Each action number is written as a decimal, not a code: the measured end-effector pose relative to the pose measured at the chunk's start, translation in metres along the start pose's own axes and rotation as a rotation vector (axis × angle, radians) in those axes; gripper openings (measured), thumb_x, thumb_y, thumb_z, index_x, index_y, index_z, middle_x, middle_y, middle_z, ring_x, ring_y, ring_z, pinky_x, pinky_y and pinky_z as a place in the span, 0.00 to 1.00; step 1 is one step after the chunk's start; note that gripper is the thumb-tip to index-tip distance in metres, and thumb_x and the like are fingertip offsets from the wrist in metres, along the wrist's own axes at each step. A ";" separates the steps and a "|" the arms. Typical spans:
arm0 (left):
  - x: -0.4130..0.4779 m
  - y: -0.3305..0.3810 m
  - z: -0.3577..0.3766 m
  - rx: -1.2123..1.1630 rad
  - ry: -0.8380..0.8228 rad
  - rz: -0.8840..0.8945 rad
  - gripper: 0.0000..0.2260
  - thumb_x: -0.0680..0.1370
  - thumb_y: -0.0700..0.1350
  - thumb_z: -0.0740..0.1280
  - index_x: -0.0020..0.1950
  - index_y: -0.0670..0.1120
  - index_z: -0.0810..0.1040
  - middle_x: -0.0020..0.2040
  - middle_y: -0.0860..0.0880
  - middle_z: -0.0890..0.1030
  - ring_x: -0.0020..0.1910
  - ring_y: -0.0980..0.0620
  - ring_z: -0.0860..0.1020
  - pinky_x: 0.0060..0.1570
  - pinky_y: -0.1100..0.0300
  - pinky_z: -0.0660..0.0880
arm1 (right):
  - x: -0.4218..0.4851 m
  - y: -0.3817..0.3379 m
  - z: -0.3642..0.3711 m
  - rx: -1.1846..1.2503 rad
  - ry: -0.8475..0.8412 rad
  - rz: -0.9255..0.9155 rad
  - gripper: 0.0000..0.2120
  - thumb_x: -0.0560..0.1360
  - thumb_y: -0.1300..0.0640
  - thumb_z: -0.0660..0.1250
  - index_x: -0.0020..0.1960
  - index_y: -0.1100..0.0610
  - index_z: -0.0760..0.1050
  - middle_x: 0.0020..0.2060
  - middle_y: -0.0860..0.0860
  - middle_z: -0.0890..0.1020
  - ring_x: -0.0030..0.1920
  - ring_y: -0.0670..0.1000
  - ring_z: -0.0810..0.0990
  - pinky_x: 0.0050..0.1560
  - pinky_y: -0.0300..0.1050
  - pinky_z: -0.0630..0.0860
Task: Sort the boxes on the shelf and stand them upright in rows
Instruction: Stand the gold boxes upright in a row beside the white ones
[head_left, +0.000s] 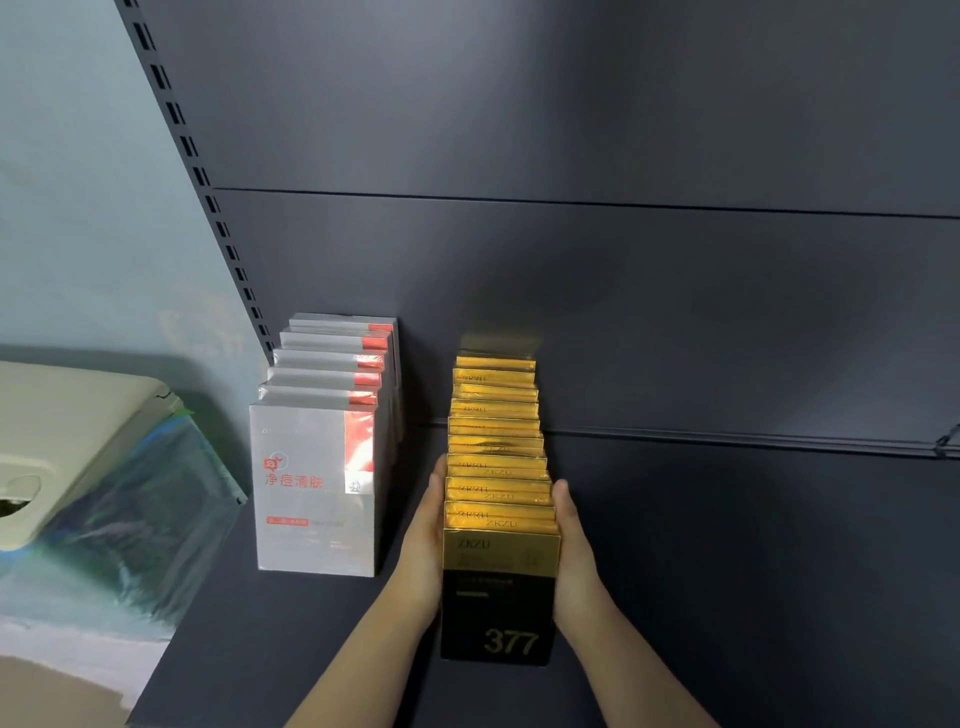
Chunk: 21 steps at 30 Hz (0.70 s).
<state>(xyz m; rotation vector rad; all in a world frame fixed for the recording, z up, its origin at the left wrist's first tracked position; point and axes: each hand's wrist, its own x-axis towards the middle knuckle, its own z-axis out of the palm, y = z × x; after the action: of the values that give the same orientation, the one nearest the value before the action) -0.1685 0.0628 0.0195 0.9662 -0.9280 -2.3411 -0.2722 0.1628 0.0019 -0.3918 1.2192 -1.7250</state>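
A row of several gold-and-black boxes (498, 525) stands upright on the dark shelf (291, 649), running from its front toward the back panel. The front box shows "377". My left hand (423, 540) lies flat against the row's left side. My right hand (574, 545) presses flat against its right side, so both palms squeeze the front boxes between them. To the left stands a second upright row of several silver boxes with red corners (322, 457).
The shelf's dark back panel (623, 312) rises behind both rows, with a slotted upright (197, 171) at its left edge. Left of the shelf sit a beige object (67, 441) and a plastic-wrapped bundle (140, 509). Bare shelf extends to the right.
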 end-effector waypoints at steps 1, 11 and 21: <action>0.000 0.002 0.001 -0.019 0.003 0.005 0.20 0.80 0.58 0.54 0.62 0.48 0.76 0.50 0.46 0.85 0.51 0.46 0.81 0.47 0.53 0.73 | 0.000 -0.001 0.000 -0.001 0.008 -0.009 0.39 0.68 0.30 0.59 0.71 0.54 0.70 0.57 0.53 0.84 0.56 0.52 0.84 0.47 0.43 0.80; 0.036 0.021 0.011 -0.057 0.010 0.046 0.17 0.82 0.58 0.53 0.57 0.53 0.78 0.41 0.52 0.87 0.50 0.48 0.81 0.49 0.51 0.75 | 0.041 -0.031 0.006 0.065 0.076 0.080 0.34 0.67 0.33 0.57 0.67 0.50 0.72 0.58 0.56 0.83 0.58 0.58 0.82 0.62 0.59 0.75; 0.048 0.021 0.005 -0.009 -0.052 -0.019 0.23 0.79 0.62 0.55 0.61 0.48 0.77 0.47 0.47 0.87 0.49 0.45 0.84 0.48 0.50 0.75 | 0.060 -0.032 0.002 0.139 -0.016 0.143 0.35 0.68 0.32 0.57 0.65 0.53 0.75 0.57 0.56 0.84 0.57 0.58 0.82 0.61 0.59 0.74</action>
<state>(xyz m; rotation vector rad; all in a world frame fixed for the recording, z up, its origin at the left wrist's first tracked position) -0.2013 0.0218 0.0157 0.9182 -0.9307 -2.3945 -0.3170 0.1134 0.0158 -0.2292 1.0819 -1.6691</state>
